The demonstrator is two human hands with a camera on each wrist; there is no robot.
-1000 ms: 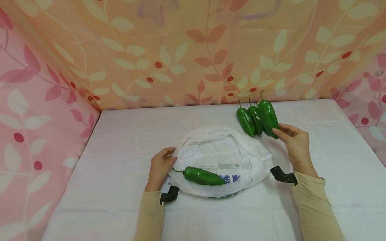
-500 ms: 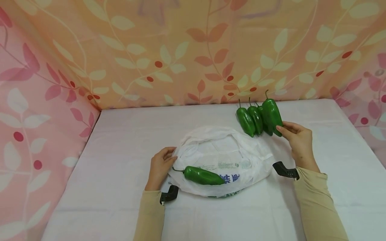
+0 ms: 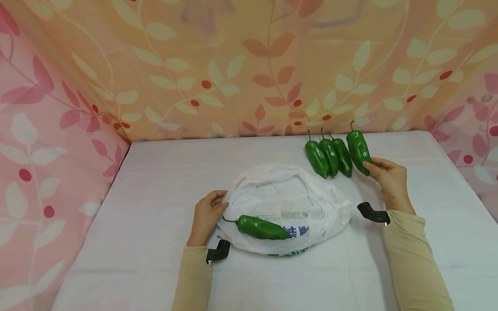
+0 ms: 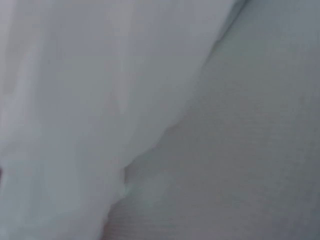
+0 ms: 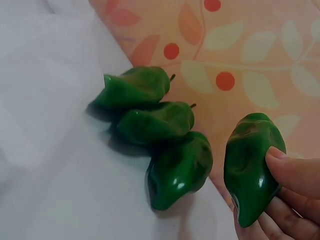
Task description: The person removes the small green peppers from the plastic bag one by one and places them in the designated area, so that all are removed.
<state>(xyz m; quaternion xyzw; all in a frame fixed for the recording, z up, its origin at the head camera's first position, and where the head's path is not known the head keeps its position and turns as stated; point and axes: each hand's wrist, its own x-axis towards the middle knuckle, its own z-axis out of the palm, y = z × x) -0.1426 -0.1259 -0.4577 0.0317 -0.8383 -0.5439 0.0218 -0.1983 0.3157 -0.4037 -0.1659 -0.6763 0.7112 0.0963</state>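
Observation:
My right hand (image 3: pixel 391 183) pinches a green pepper (image 3: pixel 357 149) near its lower tip, between thumb and fingers, at the table's back right. In the right wrist view, a gap separates this held pepper (image 5: pixel 252 165) from three others. Those lie side by side to its left: one green pepper (image 3: pixel 317 157), a second green pepper (image 3: pixel 330 156) and a third green pepper (image 3: pixel 342 157). At centre lies a white plastic bag (image 3: pixel 280 190) with its mouth spread, and another green pepper (image 3: pixel 260 227) rests on it. My left hand (image 3: pixel 206 218) pinches the bag's left edge; its fingertips are partly hidden.
A white cloth covers the table (image 3: pixel 155 194). Patterned fabric walls (image 3: pixel 233 65) rise behind it and along both sides. In the left wrist view, only blurred white bag film (image 4: pixel 75 110) and the cloth appear.
My right hand has moved right with its pepper, away from the row. The third pepper of the row, mostly covered before, now shows fully. My left hand stays at the bag.

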